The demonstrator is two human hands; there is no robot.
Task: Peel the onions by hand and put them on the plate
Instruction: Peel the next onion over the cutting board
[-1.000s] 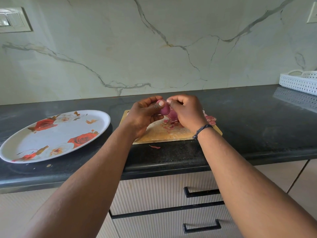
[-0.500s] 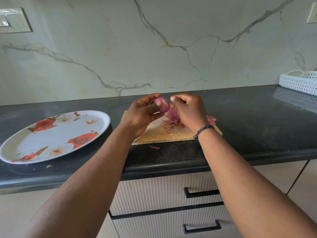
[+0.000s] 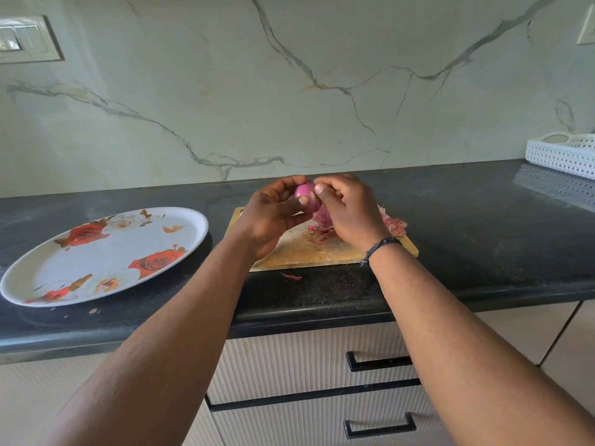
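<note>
Both hands are sitting a touch higher above the chopping board than a second ago, and the onion is showing more of its smooth pink side as it is being turned between them. The left hand is cupping the onion from the left, its grip clamped on it with the thumb lying across the front and the fingers curling over the far side. The right hand is pinching at the onion's right end, its grip closed there with thumb and forefinger tips together on the skin; how much skin is caught between them I cannot tell. A dark cord bracelet is circling the right wrist.

The onion is hanging in the air over the far half of the board, not touching it. Beneath it another pink piece is lying on the board, partly hidden by the right hand, with small flakes of peel scattered just in front. A crumpled heap of pink skin is resting at the board's right far corner, and one loose flake is lying on the black bench just before the board.

The plate, white with red roses, is sitting on the bench to the left of the board, holding no onion yet. A white perforated basket is standing at the far right. No writing or label is readable anywhere.
</note>
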